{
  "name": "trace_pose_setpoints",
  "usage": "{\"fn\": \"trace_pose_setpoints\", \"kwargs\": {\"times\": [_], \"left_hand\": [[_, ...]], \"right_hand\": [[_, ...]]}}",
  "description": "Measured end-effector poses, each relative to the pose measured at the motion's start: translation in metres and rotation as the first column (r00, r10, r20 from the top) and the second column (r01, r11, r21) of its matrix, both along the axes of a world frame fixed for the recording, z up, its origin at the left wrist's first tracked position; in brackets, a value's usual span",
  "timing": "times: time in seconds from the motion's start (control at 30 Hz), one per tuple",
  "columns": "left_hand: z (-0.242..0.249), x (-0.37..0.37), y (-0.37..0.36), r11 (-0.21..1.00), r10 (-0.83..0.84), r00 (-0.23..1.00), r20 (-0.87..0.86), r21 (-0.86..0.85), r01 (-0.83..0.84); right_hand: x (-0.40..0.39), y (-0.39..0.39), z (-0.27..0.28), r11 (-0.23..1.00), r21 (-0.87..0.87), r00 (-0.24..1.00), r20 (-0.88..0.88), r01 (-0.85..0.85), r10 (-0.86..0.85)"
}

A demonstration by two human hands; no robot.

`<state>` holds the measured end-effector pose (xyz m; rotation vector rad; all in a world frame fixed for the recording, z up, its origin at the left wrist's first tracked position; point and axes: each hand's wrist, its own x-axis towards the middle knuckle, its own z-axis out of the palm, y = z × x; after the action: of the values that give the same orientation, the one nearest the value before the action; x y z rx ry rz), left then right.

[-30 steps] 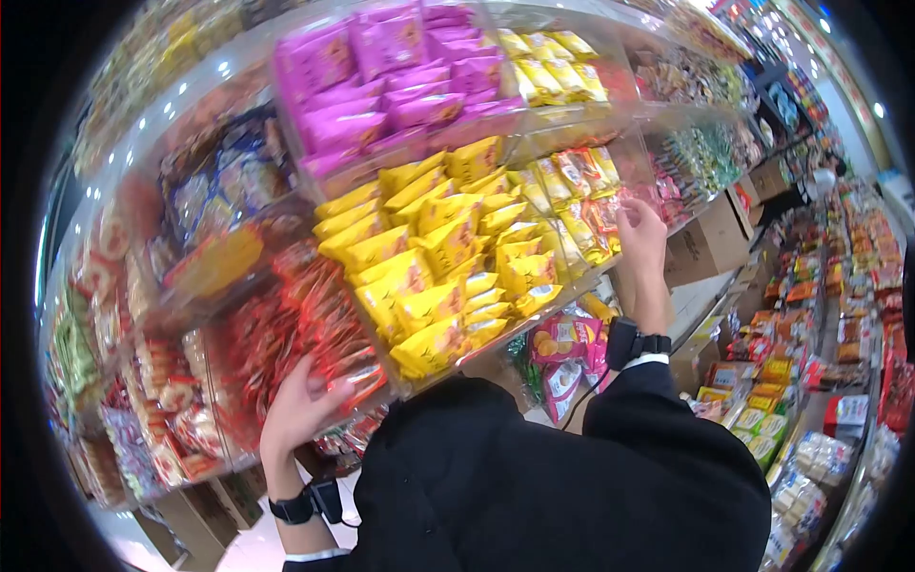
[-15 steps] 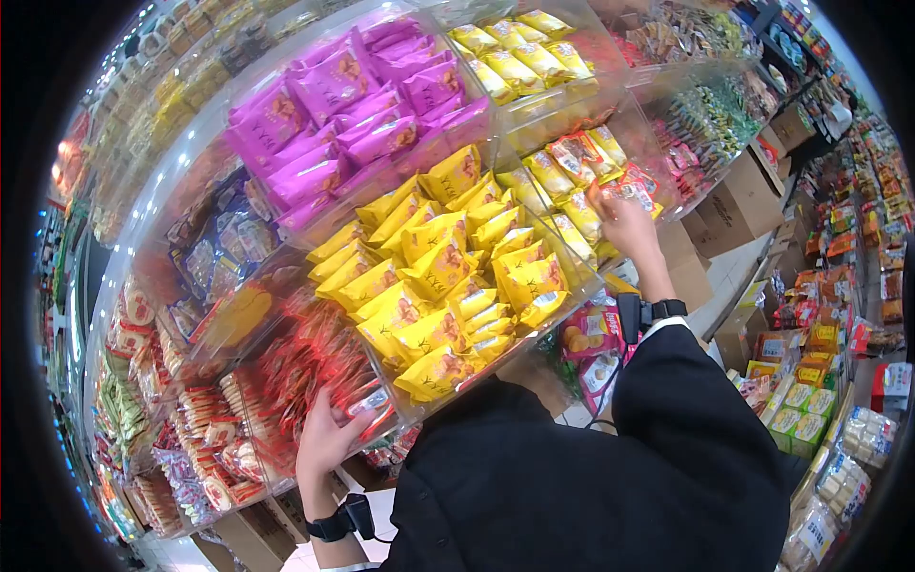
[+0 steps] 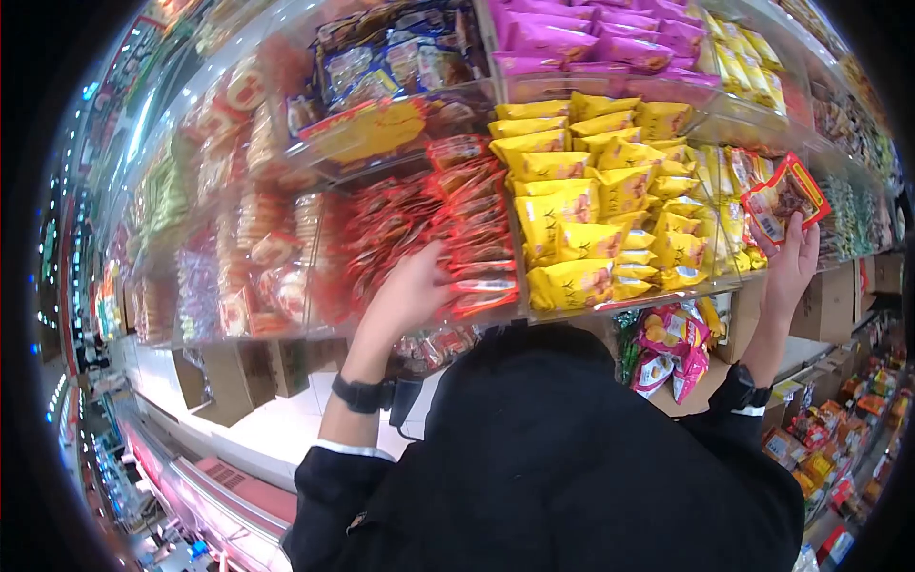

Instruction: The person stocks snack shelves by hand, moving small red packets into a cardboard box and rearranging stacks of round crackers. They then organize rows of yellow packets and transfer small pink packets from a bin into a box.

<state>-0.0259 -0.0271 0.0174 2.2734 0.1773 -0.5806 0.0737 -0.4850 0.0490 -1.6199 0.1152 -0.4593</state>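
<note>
My left hand (image 3: 412,291) reaches into a clear bin heaped with small red packets (image 3: 477,229). Its fingers are bent over the packets and partly hidden, though they look apart with nothing lifted. On the far right, my right hand (image 3: 791,262) grips a red-edged snack packet (image 3: 801,191) with a dark food picture and a yellow strip. That packet is raised in front of the bin of small yellow-and-white packets (image 3: 707,172). Between my hands stands a bin of yellow snack bags (image 3: 572,229) in rows.
Behind are bins of purple bags (image 3: 553,38) and blue packets (image 3: 391,62). Wrapped round biscuits (image 3: 262,224) fill bins on the left. The clear front edge (image 3: 620,303) runs between my arms. Below are pink bags (image 3: 672,343) and cardboard boxes (image 3: 238,386).
My view has swung left. My left hand has moved from the bin's front edge onto the red packets. My right hand has lifted a red-edged packet out of the yellow-and-white packets' bin.
</note>
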Motion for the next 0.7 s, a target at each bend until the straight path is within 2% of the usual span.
{"fn": "trace_pose_setpoints", "kwargs": {"times": [0.03,0.1,0.13,0.2,0.23,0.27,0.33,0.37,0.43,0.47,0.5,0.53,0.6,0.67,0.7], "left_hand": [[0.000,0.001,0.000,1.000,0.014,1.000,-0.002,-0.004,-0.014],[-0.001,0.004,-0.001,0.996,-0.075,0.993,0.088,0.063,0.070],[-0.003,0.005,-0.002,0.997,-0.064,0.994,0.089,0.057,0.059],[-0.009,0.007,-0.002,0.980,-0.159,0.984,0.076,0.133,0.148],[-0.015,0.008,-0.002,0.967,-0.213,0.964,0.157,0.173,0.186],[-0.018,0.008,-0.002,0.970,-0.204,0.966,0.158,0.169,0.177],[-0.012,0.011,-0.008,0.957,-0.227,0.958,0.174,0.222,0.186],[-0.015,0.011,-0.008,0.953,-0.231,0.956,0.178,0.238,0.186],[-0.018,0.012,-0.007,0.959,-0.218,0.960,0.177,0.223,0.176],[-0.017,0.011,-0.005,0.962,-0.213,0.962,0.171,0.209,0.175],[-0.014,0.011,-0.003,0.957,-0.217,0.966,0.139,0.227,0.182],[-0.008,0.009,0.001,0.958,-0.213,0.966,0.146,0.223,0.178],[0.005,0.003,0.016,0.973,-0.229,0.964,0.132,0.044,0.225],[0.022,-0.008,0.033,0.977,-0.214,0.966,0.146,0.047,0.209],[0.029,-0.013,0.042,0.990,-0.108,0.986,0.127,-0.071,0.118]], "right_hand": [[-0.004,0.015,0.006,0.998,-0.010,0.998,0.043,-0.056,0.056],[-0.012,0.043,0.016,0.990,0.008,0.990,0.038,-0.138,0.138],[-0.016,0.058,0.021,0.977,0.032,0.978,0.036,-0.209,0.207],[-0.028,0.092,0.027,0.958,0.017,0.958,0.012,-0.286,0.286],[-0.034,0.109,0.030,0.937,0.009,0.937,-0.011,-0.350,0.350],[-0.039,0.126,0.030,0.933,0.006,0.933,-0.013,-0.359,0.359],[-0.048,0.155,0.028,0.813,-0.084,0.817,-0.038,-0.576,0.575],[-0.050,0.167,0.030,0.808,-0.087,0.813,-0.037,-0.582,0.581],[-0.053,0.184,0.036,0.680,-0.069,0.666,-0.296,-0.730,0.685],[-0.053,0.192,0.040,0.675,-0.073,0.662,-0.297,-0.735,0.688],[-0.050,0.199,0.046,0.581,-0.351,0.669,-0.226,-0.734,0.708],[-0.049,0.205,0.050,0.455,-0.603,0.658,-0.159,-0.655,0.736],[-0.047,0.212,0.051,0.466,-0.601,0.654,-0.128,-0.650,0.746],[-0.046,0.218,0.057,0.355,-0.568,0.574,-0.268,-0.743,0.774],[-0.048,0.223,0.059,0.347,-0.573,0.570,-0.269,-0.742,0.776]]}}
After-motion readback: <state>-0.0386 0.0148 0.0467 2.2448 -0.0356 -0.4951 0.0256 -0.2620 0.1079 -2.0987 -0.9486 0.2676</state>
